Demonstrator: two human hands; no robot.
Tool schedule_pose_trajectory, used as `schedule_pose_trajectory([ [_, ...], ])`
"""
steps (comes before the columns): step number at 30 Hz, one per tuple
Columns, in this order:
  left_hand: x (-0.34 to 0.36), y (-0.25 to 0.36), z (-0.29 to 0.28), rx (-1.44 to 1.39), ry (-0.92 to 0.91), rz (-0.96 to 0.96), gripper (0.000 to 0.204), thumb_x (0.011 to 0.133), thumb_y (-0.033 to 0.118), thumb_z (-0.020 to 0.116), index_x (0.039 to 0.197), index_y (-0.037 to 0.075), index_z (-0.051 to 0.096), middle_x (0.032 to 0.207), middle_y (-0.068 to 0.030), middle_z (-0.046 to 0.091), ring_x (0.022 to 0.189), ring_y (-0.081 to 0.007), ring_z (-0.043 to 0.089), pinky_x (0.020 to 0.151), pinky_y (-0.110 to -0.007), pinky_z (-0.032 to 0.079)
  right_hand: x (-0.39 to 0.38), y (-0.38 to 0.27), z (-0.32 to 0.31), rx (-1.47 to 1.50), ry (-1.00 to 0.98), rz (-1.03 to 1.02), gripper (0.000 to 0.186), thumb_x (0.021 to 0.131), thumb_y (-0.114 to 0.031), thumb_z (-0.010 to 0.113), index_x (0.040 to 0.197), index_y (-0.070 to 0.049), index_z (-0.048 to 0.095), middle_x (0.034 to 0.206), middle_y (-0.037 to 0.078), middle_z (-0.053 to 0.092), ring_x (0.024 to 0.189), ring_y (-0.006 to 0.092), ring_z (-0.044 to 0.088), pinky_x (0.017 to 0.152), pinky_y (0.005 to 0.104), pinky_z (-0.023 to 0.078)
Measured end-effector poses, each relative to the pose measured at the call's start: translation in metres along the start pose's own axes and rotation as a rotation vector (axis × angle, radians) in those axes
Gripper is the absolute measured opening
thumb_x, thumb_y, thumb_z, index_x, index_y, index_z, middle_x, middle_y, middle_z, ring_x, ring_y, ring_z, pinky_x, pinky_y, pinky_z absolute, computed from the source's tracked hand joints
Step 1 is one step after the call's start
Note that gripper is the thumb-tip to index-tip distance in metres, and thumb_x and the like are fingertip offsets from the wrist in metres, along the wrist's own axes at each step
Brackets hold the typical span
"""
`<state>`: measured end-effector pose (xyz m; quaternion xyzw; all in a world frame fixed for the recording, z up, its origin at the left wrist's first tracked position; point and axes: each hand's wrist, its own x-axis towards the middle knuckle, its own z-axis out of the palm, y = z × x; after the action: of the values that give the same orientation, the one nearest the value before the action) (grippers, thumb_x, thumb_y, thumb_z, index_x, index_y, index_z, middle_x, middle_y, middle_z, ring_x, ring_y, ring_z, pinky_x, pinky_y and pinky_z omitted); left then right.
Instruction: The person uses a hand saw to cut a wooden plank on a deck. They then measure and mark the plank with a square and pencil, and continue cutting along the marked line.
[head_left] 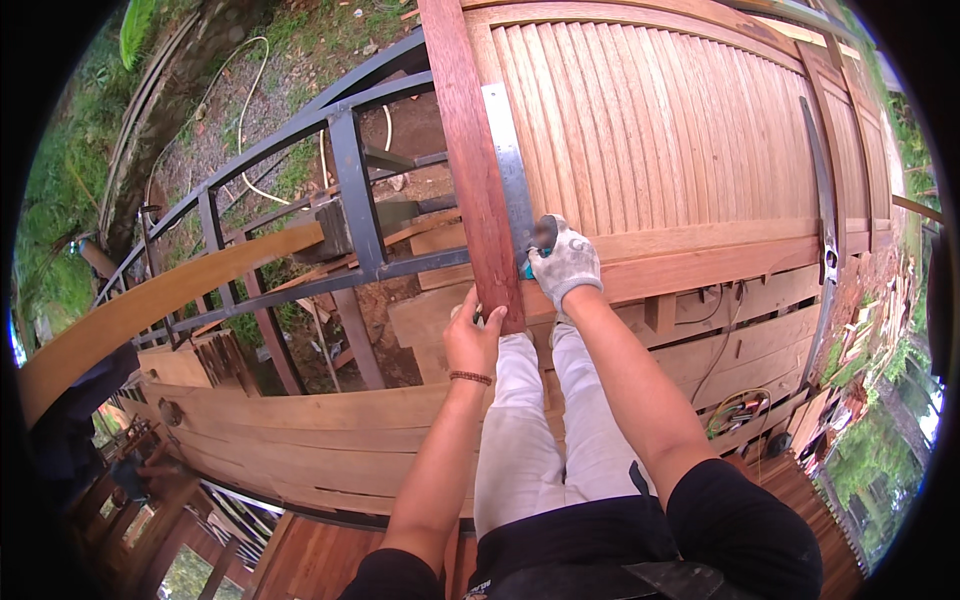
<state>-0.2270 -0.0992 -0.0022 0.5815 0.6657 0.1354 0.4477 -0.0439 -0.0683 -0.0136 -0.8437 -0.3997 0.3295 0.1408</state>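
Observation:
My bare left hand (472,335) grips the near end of a long reddish-brown board (472,150), fingers at its left edge and thumb on the end. The board lies across the left part of a slatted wooden panel (640,130). On my right hand (567,262) is a grey-white work glove with a dark patch. It is closed at the near end of a flat metal blade (511,165), where a bit of teal handle (527,269) shows. The blade lies flat along the board's right edge. My glove hides most of the handle, so its exact kind cannot be told.
A dark metal frame (358,190) stands left of the panel, with a pale plank (170,300) slanting nearby. A long dark metal bar (824,190) crosses the panel at right. Stacked planks (310,430) lie nearer me. A pale hose (243,130) lies on the ground.

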Motion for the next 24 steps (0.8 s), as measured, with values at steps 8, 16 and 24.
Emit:
schedule_pose_trajectory([
  [8,-0.002,-0.008,0.003,-0.017,0.032,0.024,0.053,0.080,0.016,0.079,0.129,0.009,0.063,0.101,-0.0169,0.073,0.086,-0.0189,0.070,0.079,-0.033,0.053,0.017,0.019,-0.049,-0.194,-0.232,-0.156,0.042,0.087,-0.030,0.065,0.124,-0.012,0.059,0.120,0.015,0.064,0.111,0.0303,0.062,0.096,0.0406,0.050],
  [16,-0.004,0.003,-0.002,-0.016,-0.002,-0.067,0.053,0.079,0.017,0.080,0.129,0.009,0.063,0.109,-0.0200,0.071,0.098,-0.0247,0.071,0.084,-0.035,0.053,0.000,0.002,-0.063,-0.494,-0.405,-0.337,0.036,0.090,-0.021,0.060,0.125,-0.013,0.059,0.129,0.012,0.059,0.112,0.0306,0.062,0.094,0.0414,0.051],
  [24,-0.013,0.005,-0.009,-0.001,-0.013,-0.043,0.054,0.079,0.018,0.079,0.129,0.013,0.062,0.101,-0.0202,0.070,0.097,-0.0339,0.068,0.083,-0.041,0.053,0.014,0.001,-0.065,-0.370,-0.367,-0.296,0.025,0.088,-0.023,0.060,0.110,-0.013,0.068,0.110,0.012,0.069,0.098,0.0296,0.067,0.086,0.0403,0.054],
])
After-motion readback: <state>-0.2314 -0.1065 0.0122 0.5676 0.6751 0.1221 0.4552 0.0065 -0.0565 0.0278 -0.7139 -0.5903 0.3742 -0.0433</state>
